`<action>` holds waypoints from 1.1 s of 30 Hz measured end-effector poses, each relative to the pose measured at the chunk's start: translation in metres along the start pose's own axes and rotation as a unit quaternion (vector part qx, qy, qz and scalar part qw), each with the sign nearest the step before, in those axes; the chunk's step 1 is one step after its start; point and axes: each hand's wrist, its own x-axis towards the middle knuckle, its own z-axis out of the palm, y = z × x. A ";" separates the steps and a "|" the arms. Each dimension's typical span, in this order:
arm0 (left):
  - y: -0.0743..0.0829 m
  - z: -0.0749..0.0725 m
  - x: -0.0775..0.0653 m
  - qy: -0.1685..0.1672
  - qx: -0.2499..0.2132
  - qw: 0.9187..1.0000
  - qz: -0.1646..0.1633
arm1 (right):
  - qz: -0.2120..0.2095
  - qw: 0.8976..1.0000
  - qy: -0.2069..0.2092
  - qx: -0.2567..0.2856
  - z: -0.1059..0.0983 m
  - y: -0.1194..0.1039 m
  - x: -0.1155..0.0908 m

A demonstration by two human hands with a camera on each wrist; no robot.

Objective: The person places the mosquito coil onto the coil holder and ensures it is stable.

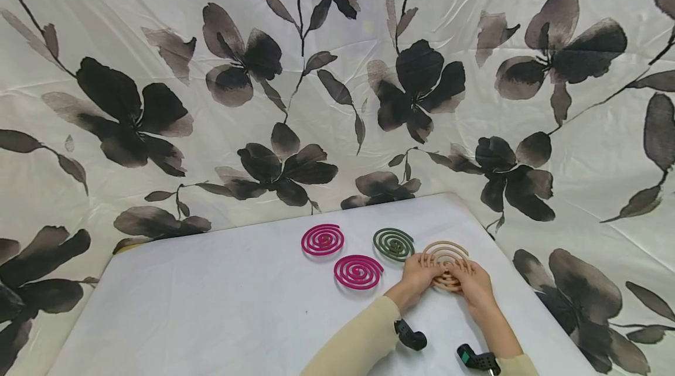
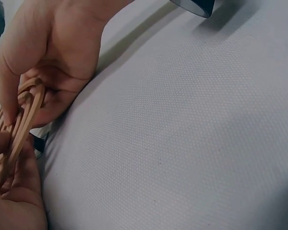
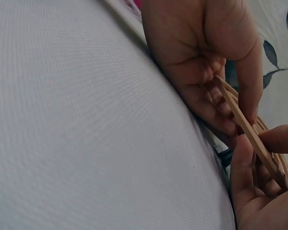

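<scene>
Both hands hold a tan spiral coil [image 1: 445,242] at the right side of the table. My left hand [image 1: 418,276] grips its left side, thumb over the rings and fingers beneath. From the right, my right hand [image 1: 479,287] pinches it the same way, so the two thumbs come close together near the centre. In the right wrist view the coil [image 3: 252,136] is seen nearly edge-on, tilted between the hands. Just beyond the left hand lies a green spiral coil [image 1: 394,243], its lower right edge close to the fingers.
Two pink spiral coils, one farther back [image 1: 323,239] and one nearer [image 1: 358,272], lie left of the hands on the white table [image 1: 200,306]. A floral cloth [image 1: 337,101] hangs behind it. Black wrist devices [image 1: 409,336] sit at both sleeves.
</scene>
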 end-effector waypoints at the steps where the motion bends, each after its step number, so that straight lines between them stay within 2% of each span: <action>1: 0.000 0.000 0.000 0.001 -0.001 1.000 0.002 | 0.002 1.000 0.002 -0.003 0.001 0.000 0.000; 11: -0.002 0.002 0.000 0.025 0.006 1.000 0.015 | -0.002 1.000 0.003 -0.020 0.002 -0.004 -0.008; 19: -0.002 0.012 -0.002 0.011 -0.002 1.000 0.004 | -0.007 0.999 0.017 -0.037 -0.008 -0.003 -0.013; 27: 0.000 0.007 -0.004 0.031 0.019 0.999 0.008 | -0.001 0.999 0.012 -0.037 -0.002 -0.002 -0.012; 33: 0.003 0.004 -0.005 0.047 0.017 0.999 0.003 | 0.003 1.000 0.008 -0.022 0.002 -0.003 -0.011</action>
